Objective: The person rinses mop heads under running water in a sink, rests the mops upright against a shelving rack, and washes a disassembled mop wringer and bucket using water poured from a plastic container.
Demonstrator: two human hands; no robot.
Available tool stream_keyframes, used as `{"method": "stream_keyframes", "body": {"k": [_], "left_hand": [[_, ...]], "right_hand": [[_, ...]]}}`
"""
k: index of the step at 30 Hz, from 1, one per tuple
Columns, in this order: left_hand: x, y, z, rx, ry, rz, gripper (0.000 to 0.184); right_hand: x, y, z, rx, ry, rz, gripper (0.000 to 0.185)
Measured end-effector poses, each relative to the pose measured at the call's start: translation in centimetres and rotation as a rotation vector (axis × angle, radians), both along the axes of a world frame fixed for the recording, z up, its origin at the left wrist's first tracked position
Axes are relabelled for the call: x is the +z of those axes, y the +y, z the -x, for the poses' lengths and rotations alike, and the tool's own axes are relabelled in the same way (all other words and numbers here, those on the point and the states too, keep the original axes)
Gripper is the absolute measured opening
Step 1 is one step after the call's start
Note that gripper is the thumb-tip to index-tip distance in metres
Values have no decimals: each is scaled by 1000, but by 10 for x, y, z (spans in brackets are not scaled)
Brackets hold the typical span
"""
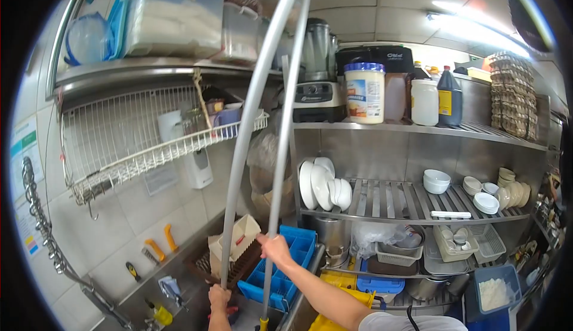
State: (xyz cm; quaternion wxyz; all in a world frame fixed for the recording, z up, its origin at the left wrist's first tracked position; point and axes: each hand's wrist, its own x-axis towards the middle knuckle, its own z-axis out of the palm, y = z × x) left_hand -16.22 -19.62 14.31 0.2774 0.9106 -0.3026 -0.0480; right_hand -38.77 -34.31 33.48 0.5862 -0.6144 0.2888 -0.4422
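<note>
Two long grey metal poles rise through the middle of the view and come together at the top. My left hand point(219, 298) is closed round the lower part of the left pole point(239, 164). My right hand point(274, 248) is wrapped round the right pole point(283, 173), which has a yellow piece near its bottom. Behind the hands is a blue divided crate point(304, 241). Left of it, a cream container point(243, 235) with a small red item inside sits on a brown rack point(206, 268). What is on the poles' lower ends is out of view.
A white wire rack point(161, 158) hangs on the tiled wall at left. Steel shelves point(394, 214) on the right hold white plates point(322, 185) and bowls point(437, 180). A blender point(316, 92) and a large jar point(364, 95) stand above. A coiled hose point(45, 220) hangs far left.
</note>
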Motion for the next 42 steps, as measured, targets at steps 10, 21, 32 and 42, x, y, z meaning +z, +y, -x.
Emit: {"method": "stream_keyframes", "body": {"k": [10, 21, 32, 42], "left_hand": [[-32, -6, 27, 95, 47, -145, 46], [-95, -10, 27, -173, -110, 154, 35], [-65, -9, 113, 151, 275, 605, 65], [-103, -23, 157, 424, 259, 604, 109]], "right_hand": [[-50, 7, -37, 180, 18, -153, 33], [-98, 4, -45, 457, 147, -237, 29], [-104, -3, -80, 414, 230, -294, 31], [-121, 1, -92, 333, 238, -331, 26]]}}
